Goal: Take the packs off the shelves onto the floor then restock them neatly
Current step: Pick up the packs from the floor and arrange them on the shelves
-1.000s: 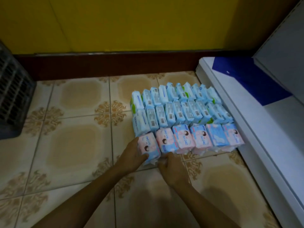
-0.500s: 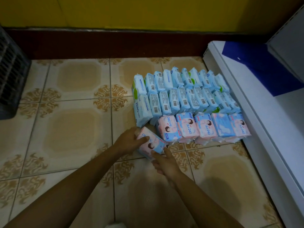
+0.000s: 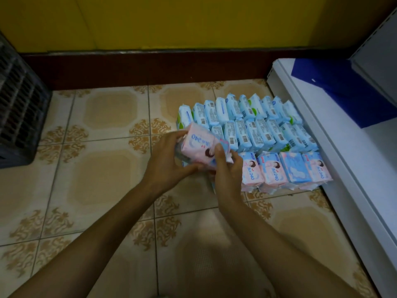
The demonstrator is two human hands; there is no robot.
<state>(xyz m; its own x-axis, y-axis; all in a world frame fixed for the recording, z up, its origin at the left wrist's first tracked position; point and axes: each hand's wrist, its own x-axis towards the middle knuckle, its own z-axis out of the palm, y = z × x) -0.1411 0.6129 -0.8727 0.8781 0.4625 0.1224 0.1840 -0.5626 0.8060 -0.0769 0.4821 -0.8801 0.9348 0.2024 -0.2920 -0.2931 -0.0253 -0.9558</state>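
A pink pack (image 3: 198,147) marked 240 is lifted above the floor, held between both hands. My left hand (image 3: 166,162) grips its left side and underside. My right hand (image 3: 227,168) pinches its right edge with the thumb on top. More packs seem stacked under the held one, mostly hidden by my hands. On the tiled floor behind stand two rows of light blue packs (image 3: 253,125). A front row of pink and blue packs (image 3: 283,171) lies beside the white shelf base (image 3: 335,160).
The white shelf unit with a blue panel (image 3: 348,91) fills the right side. A dark plastic crate (image 3: 19,108) stands at the left by the wall. A brown skirting and yellow wall (image 3: 171,22) close the back. Patterned floor tiles (image 3: 103,173) spread left of the packs.
Both hands took the leftmost pink packs out of the front row, tilted them and raised them off the floor. The view dipped and came nearer.
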